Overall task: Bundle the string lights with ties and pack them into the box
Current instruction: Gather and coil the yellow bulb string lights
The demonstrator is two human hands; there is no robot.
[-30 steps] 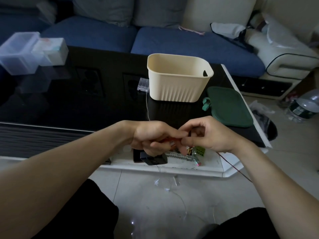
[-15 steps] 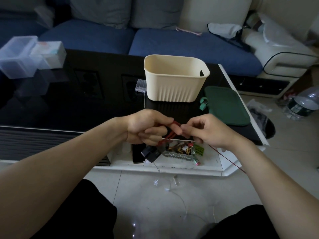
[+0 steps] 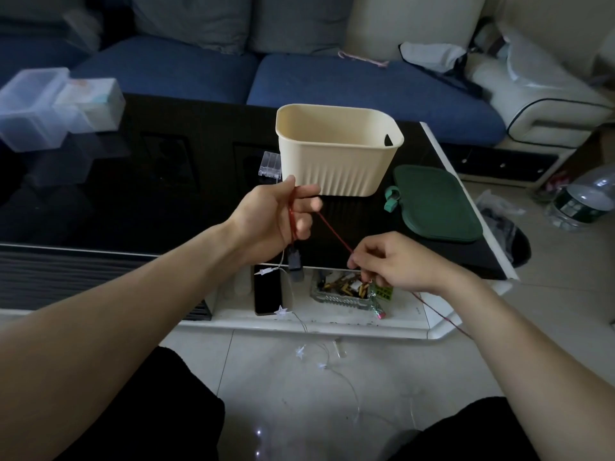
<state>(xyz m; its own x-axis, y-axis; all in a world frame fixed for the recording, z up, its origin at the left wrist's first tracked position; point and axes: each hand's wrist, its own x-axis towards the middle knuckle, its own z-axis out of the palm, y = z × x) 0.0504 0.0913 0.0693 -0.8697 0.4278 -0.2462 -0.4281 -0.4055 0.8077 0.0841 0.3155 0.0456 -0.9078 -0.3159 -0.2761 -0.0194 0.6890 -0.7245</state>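
Head view first: at the far left of the black glass table (image 3: pixel 100 201) we see a clear plastic container (image 3: pixel 30 108) with a pale box (image 3: pixel 90 99) just beside it, both blurred. Behind the table runs a blue sofa (image 3: pixel 332 84) with grey cushions.

Moving right, our left hand (image 3: pixel 276 217) is raised in front of the table, its fingers curled round a red wire (image 3: pixel 334 232); part of the wire runs down through the palm and a small dark plug-like piece (image 3: pixel 294 257) hangs just below the hand. Just behind the hand a small clear battery case (image 3: pixel 270 165) stands on the glass beside the cream box (image 3: pixel 336 154), which sits upright and open-topped on the table (we cannot see its bottom from here).

From the left hand the red wire slants down and right to our right hand (image 3: pixel 399 264), which pinches it between thumb and fingertips; the wire then trails on past the right wrist toward the floor. Below the hands, on the table's white lower ledge, lie a dark phone (image 3: pixel 268 294) and a glass ashtray (image 3: pixel 346 294) with litter in it. String lights (image 3: pixel 301 352) with small white stars on thin wire lie loose across the ledge and on the tiled floor between our knees.

Right of the box a green lid (image 3: pixel 436 201) lies flat on the table. Farther right, a plastic water bottle (image 3: pixel 579 201) stands on the floor.
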